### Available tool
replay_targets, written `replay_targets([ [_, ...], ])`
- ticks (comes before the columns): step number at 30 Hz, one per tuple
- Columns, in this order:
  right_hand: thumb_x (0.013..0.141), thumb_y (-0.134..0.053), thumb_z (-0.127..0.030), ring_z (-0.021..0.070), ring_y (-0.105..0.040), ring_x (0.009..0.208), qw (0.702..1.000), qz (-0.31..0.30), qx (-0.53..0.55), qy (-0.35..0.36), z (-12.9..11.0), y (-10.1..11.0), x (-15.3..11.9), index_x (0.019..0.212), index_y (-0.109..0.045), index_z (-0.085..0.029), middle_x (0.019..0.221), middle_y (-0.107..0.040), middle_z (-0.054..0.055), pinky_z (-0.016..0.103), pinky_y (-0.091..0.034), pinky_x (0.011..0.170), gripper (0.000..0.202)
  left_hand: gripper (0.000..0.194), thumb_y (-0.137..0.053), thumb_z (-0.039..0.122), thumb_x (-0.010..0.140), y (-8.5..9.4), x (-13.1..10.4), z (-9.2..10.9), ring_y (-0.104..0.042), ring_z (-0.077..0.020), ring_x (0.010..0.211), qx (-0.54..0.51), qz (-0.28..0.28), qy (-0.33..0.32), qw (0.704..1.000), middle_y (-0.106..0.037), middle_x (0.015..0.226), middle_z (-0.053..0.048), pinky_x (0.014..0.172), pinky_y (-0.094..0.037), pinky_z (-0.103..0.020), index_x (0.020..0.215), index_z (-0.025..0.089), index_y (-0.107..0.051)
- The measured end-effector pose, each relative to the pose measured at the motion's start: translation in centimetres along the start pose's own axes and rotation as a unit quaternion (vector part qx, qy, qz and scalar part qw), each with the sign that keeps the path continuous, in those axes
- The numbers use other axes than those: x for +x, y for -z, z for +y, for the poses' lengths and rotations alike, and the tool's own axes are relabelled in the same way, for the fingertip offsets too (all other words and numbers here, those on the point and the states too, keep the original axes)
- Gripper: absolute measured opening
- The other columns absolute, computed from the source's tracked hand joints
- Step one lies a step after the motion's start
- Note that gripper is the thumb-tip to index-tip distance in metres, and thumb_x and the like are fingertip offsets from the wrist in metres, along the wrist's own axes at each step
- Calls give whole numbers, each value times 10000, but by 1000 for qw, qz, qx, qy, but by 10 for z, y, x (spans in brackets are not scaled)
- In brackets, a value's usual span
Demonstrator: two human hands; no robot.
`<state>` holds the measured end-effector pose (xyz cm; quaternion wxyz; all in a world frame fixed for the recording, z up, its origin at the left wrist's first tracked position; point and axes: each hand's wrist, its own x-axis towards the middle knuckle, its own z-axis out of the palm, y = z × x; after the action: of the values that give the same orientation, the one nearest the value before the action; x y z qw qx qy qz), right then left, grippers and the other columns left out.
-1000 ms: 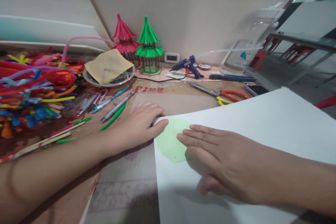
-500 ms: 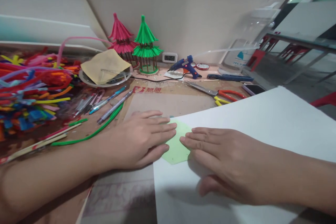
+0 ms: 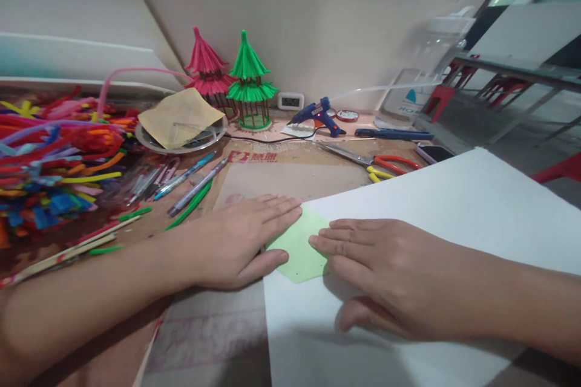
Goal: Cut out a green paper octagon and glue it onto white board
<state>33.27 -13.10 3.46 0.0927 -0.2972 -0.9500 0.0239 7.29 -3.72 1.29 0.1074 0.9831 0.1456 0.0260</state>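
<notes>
A pale green piece of paper (image 3: 302,248) with several straight edges lies on the left edge of a large white sheet (image 3: 422,205). My left hand (image 3: 247,239) rests flat across the green piece's left side, fingers stretched out and thumb apart. From the right, my right hand (image 3: 376,269) presses its outstretched fingertips on the green piece, its thumb lower over the white sheet. Neither hand grips anything. Both hands cover the side edges of the green piece.
Behind stand a pink pagoda model (image 3: 206,66), a green one (image 3: 252,91), a blue glue gun (image 3: 318,113) and a water bottle (image 3: 413,84). Orange-handled scissors (image 3: 367,160) lie beyond the white sheet. Pipe cleaners (image 3: 54,163), pens (image 3: 197,187) and a plate (image 3: 145,139) are at left.
My left hand's fingers have angled farther back and its thumb has spread away, uncovering more of the green piece. My right hand stays almost in place. The view has shifted slightly.
</notes>
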Motion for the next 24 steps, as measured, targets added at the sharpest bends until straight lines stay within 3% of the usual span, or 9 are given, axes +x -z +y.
replay_targets([
  [4, 963, -623, -451, 297, -713, 1063, 1000, 3, -2, 3, 0, -1, -1, 944, -688, -147, 1095, -756, 190, 446, -555, 967, 312, 731, -505, 484, 992, 1, -1, 5, -257, -347, 1527, -14, -22, -19, 999, -282, 1632, -216, 1261, -222, -497, 1563, 56, -344],
  [7, 960, -633, -447, 295, -712, 1066, 1000, 5, -2, 4, 0, -1, -1, 956, -687, -144, 1086, -754, 189, 447, -549, 980, 307, 714, -479, 493, 1003, 1, 0, 3, -275, -315, 1529, -36, -41, -36, 998, -266, 1649, -184, 1258, -243, -455, 1577, 96, -329],
  [13, 968, -608, -484, 316, -699, 1127, 999, 24, 25, 14, 3, -1, 0, 1039, -694, -115, 1203, -726, 223, 498, -502, 1067, 385, 773, -394, 586, 1022, -1, 4, -10, -215, -326, 1548, -12, -60, 32, 998, -212, 1673, -180, 1261, -195, -491, 1600, 91, -258],
  [15, 972, -595, -506, 338, -605, 1294, 998, 18, 53, 15, 6, -4, 1, 1238, -642, -68, 1346, -654, 253, 520, -433, 1142, 515, 821, -399, 626, 1009, -1, 3, -11, -167, -323, 1559, -20, -59, 24, 998, -168, 1680, -183, 1269, -166, -486, 1608, 92, -228],
  [19, 969, -581, -548, 306, -256, 1545, 990, -52, 134, 14, 9, -11, 3, 1543, -376, -19, 1629, -313, 250, 479, -248, 1261, 807, 1007, -492, 753, 909, -1, 1, -12, -147, -345, 1558, -44, -66, 16, 997, -138, 1677, -202, 1268, -160, -496, 1622, 113, -183],
  [24, 998, -559, -500, 206, -238, 1554, 959, -116, 248, 78, 11, -9, 5, 1590, -303, -45, 1655, -298, 150, 334, -178, 1283, 789, 1055, -490, 770, 896, 0, 1, -15, -118, -369, 1558, -48, -87, 25, 995, -85, 1682, -204, 1266, -144, -521, 1629, 98, -139],
])
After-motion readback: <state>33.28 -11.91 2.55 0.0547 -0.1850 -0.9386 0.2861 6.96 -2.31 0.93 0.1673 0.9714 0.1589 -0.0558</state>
